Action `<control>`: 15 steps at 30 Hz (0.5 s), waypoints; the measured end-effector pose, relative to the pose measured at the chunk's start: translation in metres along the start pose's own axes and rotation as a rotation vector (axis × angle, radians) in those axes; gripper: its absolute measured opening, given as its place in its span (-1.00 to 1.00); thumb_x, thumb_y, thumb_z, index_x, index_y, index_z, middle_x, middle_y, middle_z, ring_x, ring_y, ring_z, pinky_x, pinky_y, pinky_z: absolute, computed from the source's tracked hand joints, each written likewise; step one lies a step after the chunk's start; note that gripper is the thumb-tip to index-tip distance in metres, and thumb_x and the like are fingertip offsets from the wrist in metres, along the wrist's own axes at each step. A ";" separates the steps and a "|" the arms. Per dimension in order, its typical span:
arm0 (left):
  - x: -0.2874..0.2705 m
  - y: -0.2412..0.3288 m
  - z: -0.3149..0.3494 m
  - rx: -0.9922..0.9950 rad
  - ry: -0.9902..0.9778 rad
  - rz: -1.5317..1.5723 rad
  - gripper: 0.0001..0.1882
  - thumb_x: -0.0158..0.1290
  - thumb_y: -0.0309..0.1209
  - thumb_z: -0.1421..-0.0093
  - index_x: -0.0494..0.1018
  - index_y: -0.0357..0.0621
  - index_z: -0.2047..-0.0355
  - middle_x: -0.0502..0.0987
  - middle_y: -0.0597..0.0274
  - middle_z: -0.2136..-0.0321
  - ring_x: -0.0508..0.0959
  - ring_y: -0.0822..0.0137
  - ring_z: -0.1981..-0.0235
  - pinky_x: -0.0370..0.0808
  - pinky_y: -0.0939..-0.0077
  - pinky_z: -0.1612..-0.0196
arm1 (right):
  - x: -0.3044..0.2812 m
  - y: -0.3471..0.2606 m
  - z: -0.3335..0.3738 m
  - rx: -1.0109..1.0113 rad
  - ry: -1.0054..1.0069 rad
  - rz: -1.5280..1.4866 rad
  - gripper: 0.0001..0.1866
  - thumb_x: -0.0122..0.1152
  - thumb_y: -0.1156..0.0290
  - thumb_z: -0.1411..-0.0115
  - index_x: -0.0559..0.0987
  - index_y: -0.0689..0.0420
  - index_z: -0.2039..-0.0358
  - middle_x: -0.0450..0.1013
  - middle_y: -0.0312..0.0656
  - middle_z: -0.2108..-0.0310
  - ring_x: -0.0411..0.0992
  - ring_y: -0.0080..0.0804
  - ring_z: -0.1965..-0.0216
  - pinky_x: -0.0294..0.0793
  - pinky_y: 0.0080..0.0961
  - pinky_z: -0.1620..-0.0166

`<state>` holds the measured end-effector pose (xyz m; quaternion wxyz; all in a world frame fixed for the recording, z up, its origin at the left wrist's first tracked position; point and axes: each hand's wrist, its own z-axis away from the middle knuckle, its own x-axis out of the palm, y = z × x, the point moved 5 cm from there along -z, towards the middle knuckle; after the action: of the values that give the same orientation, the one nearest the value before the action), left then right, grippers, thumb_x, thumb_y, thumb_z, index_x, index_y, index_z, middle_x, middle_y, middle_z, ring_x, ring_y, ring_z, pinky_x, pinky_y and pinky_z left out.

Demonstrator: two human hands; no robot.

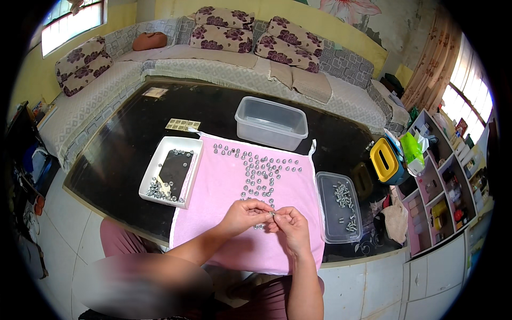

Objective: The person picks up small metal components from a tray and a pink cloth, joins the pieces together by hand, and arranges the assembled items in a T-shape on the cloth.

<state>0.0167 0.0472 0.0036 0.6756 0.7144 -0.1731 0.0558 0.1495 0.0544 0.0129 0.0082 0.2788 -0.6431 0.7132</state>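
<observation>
Over the near part of a pink cloth, my left hand and my right hand meet, fingertips pinched together. A small silvery metal piece shows between them; it is too small to tell whether it is a bolt, a nut or both. Beyond my fingers, many small silvery metal pieces stand on the cloth in rows. To the left, a white tray holds loose silvery nuts. On the right, a clear plastic lid carries a heap of small bolts.
A clear plastic tub stands behind the cloth on the black table. A gold-coloured card lies near the tray. At the right are a yellow and blue box and a shelf unit. A sofa lines the far side.
</observation>
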 end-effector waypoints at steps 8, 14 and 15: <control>-0.002 -0.004 -0.001 0.048 -0.072 -0.086 -0.82 0.09 -0.55 -0.02 0.49 -0.28 0.31 0.51 0.23 0.42 0.49 0.49 0.40 0.43 0.68 0.33 | -0.003 -0.004 0.002 0.017 -0.093 0.116 -0.93 0.00 0.55 -0.13 0.35 0.26 0.37 0.44 -0.10 0.51 0.41 -0.50 0.53 0.46 -0.63 0.42; -0.001 -0.002 0.001 0.053 -0.053 -0.080 -0.84 0.08 -0.61 0.00 0.49 -0.32 0.35 0.49 0.14 0.35 0.49 0.42 0.34 0.44 0.64 0.26 | -0.003 -0.002 0.001 -0.002 -0.080 0.072 -0.93 0.00 0.54 -0.13 0.33 0.25 0.39 0.43 -0.08 0.52 0.41 -0.48 0.55 0.45 -0.63 0.46; 0.000 0.000 0.002 0.067 -0.043 -0.085 -0.84 0.08 -0.61 0.01 0.49 -0.32 0.36 0.49 0.14 0.35 0.49 0.42 0.35 0.44 0.64 0.27 | -0.003 -0.002 0.001 -0.006 -0.076 0.058 -0.93 0.00 0.54 -0.14 0.33 0.24 0.40 0.43 -0.08 0.53 0.41 -0.48 0.56 0.44 -0.63 0.47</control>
<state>0.0163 0.0457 0.0037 0.6494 0.7442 -0.1554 0.0174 0.1531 0.0545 0.0133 -0.0361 0.2872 -0.6529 0.6999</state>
